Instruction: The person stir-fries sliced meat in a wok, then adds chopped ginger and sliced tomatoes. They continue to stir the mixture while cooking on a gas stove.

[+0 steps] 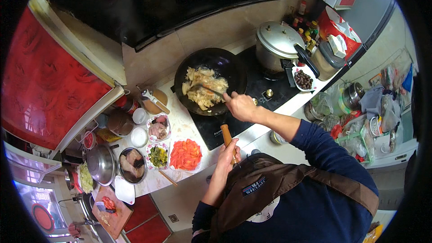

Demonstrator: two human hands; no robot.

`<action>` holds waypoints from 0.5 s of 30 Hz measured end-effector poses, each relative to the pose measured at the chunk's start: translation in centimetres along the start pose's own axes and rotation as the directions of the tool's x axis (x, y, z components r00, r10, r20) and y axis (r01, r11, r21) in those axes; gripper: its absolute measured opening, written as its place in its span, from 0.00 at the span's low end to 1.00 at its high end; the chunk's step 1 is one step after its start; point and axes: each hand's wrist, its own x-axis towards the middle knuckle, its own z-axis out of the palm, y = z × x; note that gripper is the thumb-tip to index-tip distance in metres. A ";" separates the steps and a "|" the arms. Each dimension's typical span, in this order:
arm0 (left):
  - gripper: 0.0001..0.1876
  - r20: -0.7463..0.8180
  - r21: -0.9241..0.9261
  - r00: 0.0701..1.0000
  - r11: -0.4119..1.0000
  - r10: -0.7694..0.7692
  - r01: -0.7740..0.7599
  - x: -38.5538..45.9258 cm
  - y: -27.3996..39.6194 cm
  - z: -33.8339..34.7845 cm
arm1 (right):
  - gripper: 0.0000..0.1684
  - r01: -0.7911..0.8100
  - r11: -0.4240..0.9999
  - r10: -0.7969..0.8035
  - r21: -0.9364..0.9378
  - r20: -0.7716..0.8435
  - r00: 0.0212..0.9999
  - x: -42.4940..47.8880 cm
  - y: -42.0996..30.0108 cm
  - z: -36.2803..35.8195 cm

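Note:
A black wok [236, 71] stands on the black glass cooktop [216, 131], holding pale sliced food in bubbling liquid [206, 87]. My right hand [240, 106] grips the handle of a dark spatula or ladle [214, 91], whose head lies in the food. Lower down, my left hand [229, 155] is closed around the wok's wooden handle [226, 135]. Left of the cooktop, a plate of red sliced vegetable, likely tomato or pepper [185, 154], sits beside small dishes of chopped greens [158, 156] and meat [158, 129].
A pressure cooker [276, 40] stands right of the wok, its black handle reaching toward a bowl of dark round items [303, 79]. Bottles [308, 33] crowd the back corner. At left are a lidded steel pan [101, 163] and a cutting board [116, 216]. A range hood [202, 0] hangs above.

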 end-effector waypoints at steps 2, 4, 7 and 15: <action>0.17 -0.002 0.004 1.000 1.000 0.003 -0.003 -0.1 0.3 0.3 | 0.26 0.062 0.993 -0.052 -0.102 0.096 0.994 -2.0 0.8 -1.6; 0.18 0.003 0.007 1.000 1.000 0.005 -0.005 -0.1 0.2 0.4 | 0.33 0.123 0.970 -0.086 -0.211 0.174 0.981 -3.4 2.8 -4.0; 0.17 0.006 -0.009 1.000 1.000 0.008 -0.008 0.0 -0.2 0.1 | 0.31 0.114 0.934 -0.038 -0.338 0.222 0.974 -4.4 3.7 -9.8; 0.20 0.002 0.030 1.000 1.000 -0.001 0.001 -0.2 0.2 0.3 | 0.23 0.041 0.963 -0.007 -0.265 0.128 0.992 -3.9 3.6 -5.9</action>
